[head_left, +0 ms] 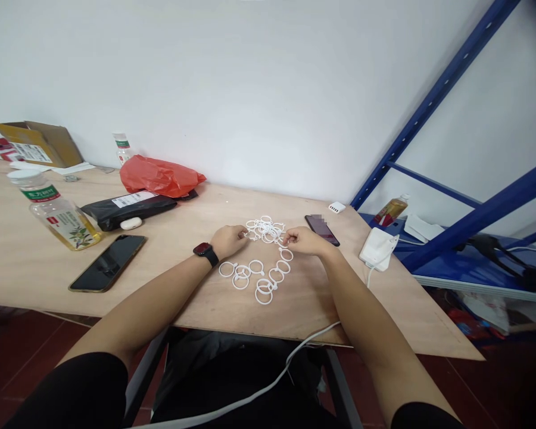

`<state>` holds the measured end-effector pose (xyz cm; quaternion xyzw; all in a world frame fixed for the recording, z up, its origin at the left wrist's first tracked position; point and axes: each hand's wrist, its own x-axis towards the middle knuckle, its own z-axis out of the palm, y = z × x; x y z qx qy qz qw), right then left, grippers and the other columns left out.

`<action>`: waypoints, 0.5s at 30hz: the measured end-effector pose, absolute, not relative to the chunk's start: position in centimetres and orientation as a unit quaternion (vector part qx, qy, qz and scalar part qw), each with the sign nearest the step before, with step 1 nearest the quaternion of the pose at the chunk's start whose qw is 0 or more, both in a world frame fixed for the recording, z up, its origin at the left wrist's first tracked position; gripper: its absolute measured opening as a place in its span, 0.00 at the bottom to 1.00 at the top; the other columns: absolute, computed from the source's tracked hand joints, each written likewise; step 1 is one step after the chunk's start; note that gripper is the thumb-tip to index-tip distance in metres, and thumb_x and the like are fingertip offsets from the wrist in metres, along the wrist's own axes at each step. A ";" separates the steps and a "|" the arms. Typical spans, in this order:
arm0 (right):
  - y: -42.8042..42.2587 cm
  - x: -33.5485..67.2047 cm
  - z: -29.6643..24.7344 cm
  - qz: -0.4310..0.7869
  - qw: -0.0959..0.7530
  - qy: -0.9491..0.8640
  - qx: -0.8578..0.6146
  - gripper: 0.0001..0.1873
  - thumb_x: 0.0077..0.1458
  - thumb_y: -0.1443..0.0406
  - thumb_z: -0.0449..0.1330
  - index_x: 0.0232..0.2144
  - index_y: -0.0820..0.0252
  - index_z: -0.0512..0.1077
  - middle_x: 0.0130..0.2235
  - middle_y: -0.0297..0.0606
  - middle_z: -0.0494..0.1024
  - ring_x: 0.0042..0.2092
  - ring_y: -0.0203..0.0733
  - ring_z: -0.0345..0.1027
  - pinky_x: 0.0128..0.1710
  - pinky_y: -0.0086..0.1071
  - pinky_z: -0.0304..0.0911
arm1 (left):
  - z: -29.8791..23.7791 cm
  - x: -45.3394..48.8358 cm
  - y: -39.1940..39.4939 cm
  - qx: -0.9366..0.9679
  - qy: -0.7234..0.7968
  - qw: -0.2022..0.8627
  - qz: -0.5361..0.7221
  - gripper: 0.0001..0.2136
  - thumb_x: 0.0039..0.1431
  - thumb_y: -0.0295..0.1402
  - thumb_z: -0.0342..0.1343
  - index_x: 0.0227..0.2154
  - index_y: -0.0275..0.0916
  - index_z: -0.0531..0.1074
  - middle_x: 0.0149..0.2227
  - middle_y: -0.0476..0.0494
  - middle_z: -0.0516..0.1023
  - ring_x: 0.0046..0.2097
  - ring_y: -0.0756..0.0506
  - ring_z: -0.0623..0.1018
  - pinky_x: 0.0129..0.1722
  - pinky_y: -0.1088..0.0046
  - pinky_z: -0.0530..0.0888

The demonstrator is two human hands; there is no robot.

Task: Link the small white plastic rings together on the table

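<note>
A heap of white curtain rings (267, 229), each a thin hoop with a small tab, lies on the wooden table between my hands. My left hand (230, 241), with a dark watch at the wrist, pinches a ring at the heap's left edge. On the right side, my right hand (302, 241) has its fingertips closed on another ring, partly hidden by them. From there a curved row of rings (277, 275) runs toward me. More loose rings (241, 277) lie nearer the front left, some overlapping.
Left of my arms are a phone (109, 262), a drink bottle (58, 211), a white earbud case (131, 223), a black package (129, 208) and a red bag (158, 174). Rightward lie another phone (322, 230), a white adapter (378, 247) with a cable, and a blue rack (433, 53).
</note>
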<state>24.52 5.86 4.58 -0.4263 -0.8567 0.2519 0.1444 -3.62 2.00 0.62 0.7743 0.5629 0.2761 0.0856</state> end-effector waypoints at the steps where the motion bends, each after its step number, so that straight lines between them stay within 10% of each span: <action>1: 5.9 24.7 4.6 0.255 0.130 -0.855 -0.432 0.11 0.41 0.71 0.57 0.28 0.60 0.77 0.22 0.28 0.73 0.24 0.32 0.64 0.24 0.24 0.57 | 0.7 -3.6 1.9 0.778 0.554 0.091 0.280 0.11 0.57 0.38 0.56 0.41 0.40 0.76 0.35 0.46 0.82 0.36 0.44 0.79 0.34 0.71 0.70; 9: 5.7 23.4 3.5 0.178 0.072 -0.877 -0.441 0.04 0.42 0.69 0.61 0.25 0.57 0.76 0.26 0.31 0.78 0.27 0.35 0.68 0.26 0.26 0.56 | 1.2 -3.1 1.3 0.826 0.473 0.124 0.279 0.14 0.60 0.41 0.54 0.43 0.39 0.76 0.36 0.45 0.82 0.34 0.47 0.78 0.35 0.73 0.71; 15: 4.0 20.8 3.0 0.037 0.243 -0.866 -0.436 0.06 0.52 0.67 0.58 0.31 0.57 0.75 0.35 0.36 0.79 0.37 0.40 0.71 0.35 0.29 0.60 | 1.5 -2.6 0.8 0.835 0.441 0.152 0.290 0.16 0.62 0.42 0.52 0.46 0.39 0.76 0.38 0.45 0.82 0.34 0.48 0.78 0.35 0.74 0.70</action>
